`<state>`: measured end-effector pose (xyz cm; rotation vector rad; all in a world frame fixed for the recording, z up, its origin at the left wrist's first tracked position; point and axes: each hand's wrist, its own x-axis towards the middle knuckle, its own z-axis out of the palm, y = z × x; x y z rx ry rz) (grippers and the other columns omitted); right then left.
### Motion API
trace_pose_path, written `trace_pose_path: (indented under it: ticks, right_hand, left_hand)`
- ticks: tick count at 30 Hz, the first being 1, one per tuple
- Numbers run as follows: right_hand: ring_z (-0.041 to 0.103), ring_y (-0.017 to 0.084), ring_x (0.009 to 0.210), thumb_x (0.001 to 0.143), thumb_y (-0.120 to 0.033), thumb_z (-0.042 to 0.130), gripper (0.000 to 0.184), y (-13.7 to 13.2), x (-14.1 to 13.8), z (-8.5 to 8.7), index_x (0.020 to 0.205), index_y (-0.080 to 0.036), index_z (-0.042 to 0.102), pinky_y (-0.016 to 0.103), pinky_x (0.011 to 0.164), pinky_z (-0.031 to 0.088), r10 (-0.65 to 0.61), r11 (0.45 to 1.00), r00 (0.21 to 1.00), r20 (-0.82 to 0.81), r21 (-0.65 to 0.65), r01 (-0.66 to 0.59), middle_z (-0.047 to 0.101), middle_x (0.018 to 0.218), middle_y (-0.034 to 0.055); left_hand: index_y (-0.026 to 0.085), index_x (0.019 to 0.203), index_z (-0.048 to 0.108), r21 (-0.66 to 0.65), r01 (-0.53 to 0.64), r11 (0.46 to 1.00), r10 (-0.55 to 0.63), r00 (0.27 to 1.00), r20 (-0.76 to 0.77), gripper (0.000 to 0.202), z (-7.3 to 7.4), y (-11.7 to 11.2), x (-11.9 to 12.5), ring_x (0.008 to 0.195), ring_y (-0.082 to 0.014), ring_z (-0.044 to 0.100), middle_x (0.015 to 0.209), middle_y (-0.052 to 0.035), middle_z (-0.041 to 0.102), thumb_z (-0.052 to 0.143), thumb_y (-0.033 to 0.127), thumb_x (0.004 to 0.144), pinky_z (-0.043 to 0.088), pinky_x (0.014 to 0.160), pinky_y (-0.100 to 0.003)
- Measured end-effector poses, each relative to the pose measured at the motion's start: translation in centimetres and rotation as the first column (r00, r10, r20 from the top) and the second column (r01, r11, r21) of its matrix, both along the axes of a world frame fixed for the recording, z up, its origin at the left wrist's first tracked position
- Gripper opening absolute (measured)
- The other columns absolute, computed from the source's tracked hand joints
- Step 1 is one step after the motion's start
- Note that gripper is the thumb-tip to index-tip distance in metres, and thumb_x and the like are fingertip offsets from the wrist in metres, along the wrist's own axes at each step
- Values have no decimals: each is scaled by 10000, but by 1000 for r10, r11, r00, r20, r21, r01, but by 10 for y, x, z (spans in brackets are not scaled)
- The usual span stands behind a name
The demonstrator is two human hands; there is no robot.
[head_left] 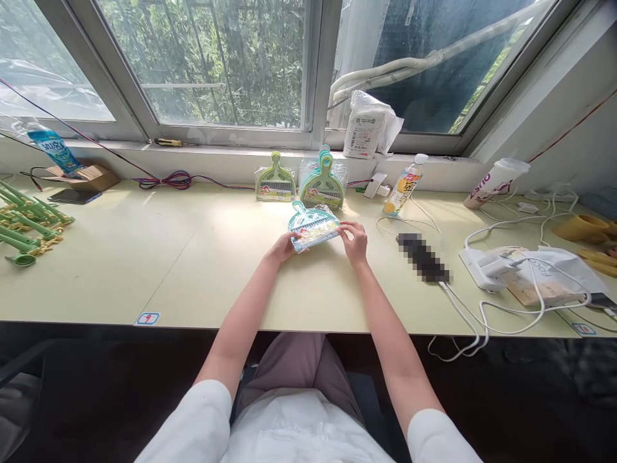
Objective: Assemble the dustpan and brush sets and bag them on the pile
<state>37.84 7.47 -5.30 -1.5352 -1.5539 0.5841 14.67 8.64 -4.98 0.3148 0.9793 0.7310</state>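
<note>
Between my two hands is a small teal dustpan and brush set [313, 225] in clear wrapping, with a printed label along its front edge. My left hand [283, 247] grips its left corner, the thumb on top. The fingers of my right hand [354, 241] pinch its right end. Just behind it, against the wall under the window, stand more wrapped sets: a green dustpan and brush set [276, 180] on the left and a stack of green and teal dustpan sets [324, 183] on the right.
To the right stand an orange drink bottle [403, 186] and a white cup [496, 183]. A power strip [482, 270] lies there among white cables, near a blurred-out dark object [424, 257]. Green plastic parts [29, 225] are heaped at the far left, by a blue bottle [55, 149].
</note>
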Motion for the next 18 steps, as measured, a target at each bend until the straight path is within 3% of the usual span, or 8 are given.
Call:
trace_pose_path:
  ticks: [9, 14, 18]
  right_hand:
    - [479, 244, 1013, 881, -341, 493, 193, -1, -4, -11, 837, -206, 623, 395, 927, 361, -27, 998, 977, 213, -44, 38, 617, 1041, 74]
    - [452, 255, 1041, 922, -278, 388, 219, -5, -8, -14, 894, -203, 591, 393, 887, 367, -7, 1000, 937, 348, -24, 16, 572, 1095, 97]
    - [444, 250, 1047, 930, -286, 370, 212, -4, -7, -15, 910, -205, 566, 405, 922, 370, 11, 1000, 952, 306, -29, -3, 548, 1097, 100]
  left_hand:
    - [111, 1079, 584, 144, 204, 968, -202, 979, -28, 387, -5, -3, -3, 754, -174, 651, 1028, -123, 671, 636, 118, 695, 571, 677, -303]
    - [100, 1047, 601, 157, 197, 968, -195, 980, -27, 370, -5, -4, -2, 728, -164, 641, 1018, -123, 672, 636, 106, 679, 568, 655, -293]
    - [107, 1066, 595, 152, 185, 971, -182, 983, -36, 398, -6, -3, -2, 733, -167, 643, 1036, -121, 669, 645, 108, 671, 570, 661, -301]
